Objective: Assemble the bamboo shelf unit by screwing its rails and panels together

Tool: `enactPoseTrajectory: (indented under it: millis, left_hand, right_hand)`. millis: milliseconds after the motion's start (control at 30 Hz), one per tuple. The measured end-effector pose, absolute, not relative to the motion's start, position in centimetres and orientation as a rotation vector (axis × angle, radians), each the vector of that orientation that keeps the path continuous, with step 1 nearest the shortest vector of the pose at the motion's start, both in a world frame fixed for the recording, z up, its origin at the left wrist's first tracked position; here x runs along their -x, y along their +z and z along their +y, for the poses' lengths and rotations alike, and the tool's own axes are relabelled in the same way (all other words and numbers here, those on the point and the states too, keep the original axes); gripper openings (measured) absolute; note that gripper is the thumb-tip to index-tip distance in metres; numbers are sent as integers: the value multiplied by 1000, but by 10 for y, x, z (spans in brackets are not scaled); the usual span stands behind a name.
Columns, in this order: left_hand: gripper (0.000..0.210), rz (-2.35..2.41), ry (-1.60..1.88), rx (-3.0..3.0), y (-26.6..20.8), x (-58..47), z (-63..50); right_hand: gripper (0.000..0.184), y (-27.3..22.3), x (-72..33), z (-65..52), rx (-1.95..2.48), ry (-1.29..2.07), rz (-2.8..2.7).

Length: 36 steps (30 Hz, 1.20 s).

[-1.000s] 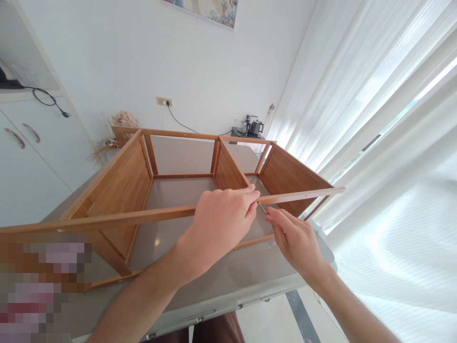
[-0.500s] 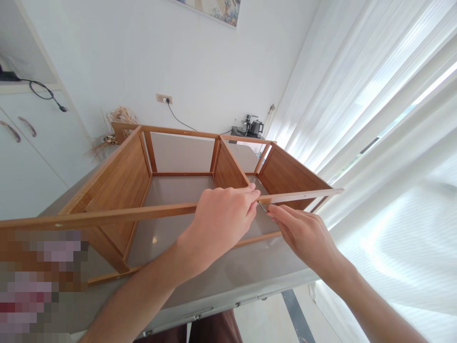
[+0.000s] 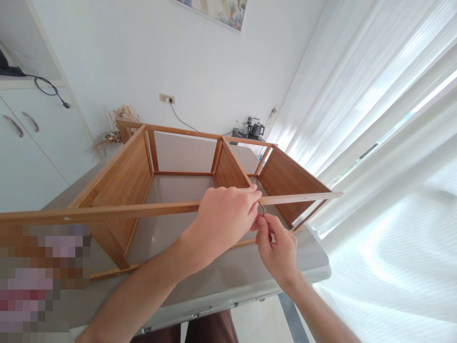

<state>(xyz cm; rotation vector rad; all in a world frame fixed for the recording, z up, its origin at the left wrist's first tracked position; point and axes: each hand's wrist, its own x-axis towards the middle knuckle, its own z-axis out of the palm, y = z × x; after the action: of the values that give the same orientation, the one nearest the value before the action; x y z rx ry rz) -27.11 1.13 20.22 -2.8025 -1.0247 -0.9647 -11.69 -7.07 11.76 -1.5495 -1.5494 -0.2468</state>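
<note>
A wooden shelf frame [image 3: 143,209] lies on its side on the grey table [image 3: 221,281], its panels standing upright between long rails. My left hand [image 3: 223,219] is closed over the near upper rail, where the middle panel [image 3: 231,167] meets it. Just right of those fingers, a small bent hex key [image 3: 263,208] reaches the rail's outer face. Its lower end is pinched between the thumb and fingers of my right hand [image 3: 276,243]. My left fingertips cover part of the joint, so the screw there is hidden.
White curtains [image 3: 378,157] hang along the right side. A kettle [image 3: 257,129] stands on a small dark stand behind the frame. Dried stalks [image 3: 123,114] and white cabinets [image 3: 32,138] are at the left. A blurred-out patch covers the lower left corner.
My right hand has swung down and left, turning the hex key from pointing right to hanging more downward. My left hand keeps its hold on the rail.
</note>
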Motion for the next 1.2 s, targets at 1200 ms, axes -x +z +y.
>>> enactPoseTrajectory:
  millis: [1200]
  left_hand:
    - [28, -1040, -923, 2792, 203, 271, 10]
  right_hand:
    - [14, 142, 76, -73, 1459, -606, -1979]
